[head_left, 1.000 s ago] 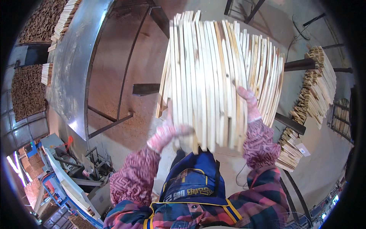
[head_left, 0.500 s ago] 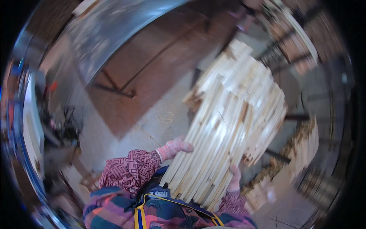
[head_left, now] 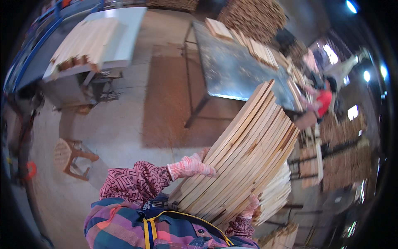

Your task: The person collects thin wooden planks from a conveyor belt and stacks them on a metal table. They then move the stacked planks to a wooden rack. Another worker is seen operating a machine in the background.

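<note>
A thick bundle of long pale wooden strips (head_left: 244, 153) leans against my body, its far end raised. My left hand (head_left: 192, 165), in a pink-and-white glove, clasps the bundle's left side with the thumb over the edge. On the right side, lower down, my gloved right hand (head_left: 250, 206) presses against the outer strips. The bundle hides part of its fingers. Just beyond my right hand lies another pile of pale wooden strips (head_left: 275, 195), apart from the bundle.
Ahead stands a metal-topped table (head_left: 224, 70) with wooden boards (head_left: 259, 50) along its far edge. A white-topped machine table (head_left: 128, 41) bears boards at the far left. A plastic stool (head_left: 66, 155) stands on the left. A person in red (head_left: 324, 101) works at the right.
The bundle has come up off the pile, held between both hands. My view has swung to the right, bringing the metal table, stool and other person into sight.
</note>
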A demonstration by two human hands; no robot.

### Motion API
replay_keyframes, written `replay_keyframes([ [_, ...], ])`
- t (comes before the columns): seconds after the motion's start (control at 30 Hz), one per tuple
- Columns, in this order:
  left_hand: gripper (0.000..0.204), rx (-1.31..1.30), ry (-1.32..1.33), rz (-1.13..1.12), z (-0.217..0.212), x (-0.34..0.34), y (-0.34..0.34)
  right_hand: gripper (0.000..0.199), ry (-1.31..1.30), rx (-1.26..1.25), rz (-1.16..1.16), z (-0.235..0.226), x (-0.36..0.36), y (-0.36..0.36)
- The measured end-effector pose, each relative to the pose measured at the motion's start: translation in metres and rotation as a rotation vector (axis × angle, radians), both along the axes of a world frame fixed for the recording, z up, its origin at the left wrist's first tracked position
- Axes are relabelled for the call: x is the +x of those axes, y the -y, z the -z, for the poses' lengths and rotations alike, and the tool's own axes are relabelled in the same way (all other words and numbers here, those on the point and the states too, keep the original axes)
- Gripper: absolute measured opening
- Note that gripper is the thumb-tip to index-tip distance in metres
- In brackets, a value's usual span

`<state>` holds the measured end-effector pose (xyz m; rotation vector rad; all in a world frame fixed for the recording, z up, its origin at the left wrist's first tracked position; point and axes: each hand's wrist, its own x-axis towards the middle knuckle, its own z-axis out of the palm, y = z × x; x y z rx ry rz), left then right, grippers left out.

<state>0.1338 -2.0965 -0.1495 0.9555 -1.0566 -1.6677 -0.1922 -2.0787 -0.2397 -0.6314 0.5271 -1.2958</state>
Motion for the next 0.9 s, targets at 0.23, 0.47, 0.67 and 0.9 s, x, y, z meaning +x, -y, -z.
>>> replay_keyframes([
  [0.23, 0.097, -0.227, 0.002, -0.32, -0.061, 0.023, -0.017, 0.083, -0.032, -0.066, -0.4, -0.107, 0.053, 0.104],
  [0.47, 0.095, -0.361, 0.051, -0.796, -0.078, 0.041, -0.018, 0.048, -0.459, -0.588, -0.554, -0.087, 0.13, 0.262],
  [0.67, 0.093, -0.282, -0.02, -1.123, -0.044, -0.008, -0.011, 0.054, -0.133, -0.572, -0.953, -0.082, 0.17, 0.34],
  [0.9, 0.077, -0.477, -0.077, -1.099, 0.059, -0.032, 0.011, 0.046, -0.089, -0.568, -1.1, -0.074, 0.134, 0.351],
])
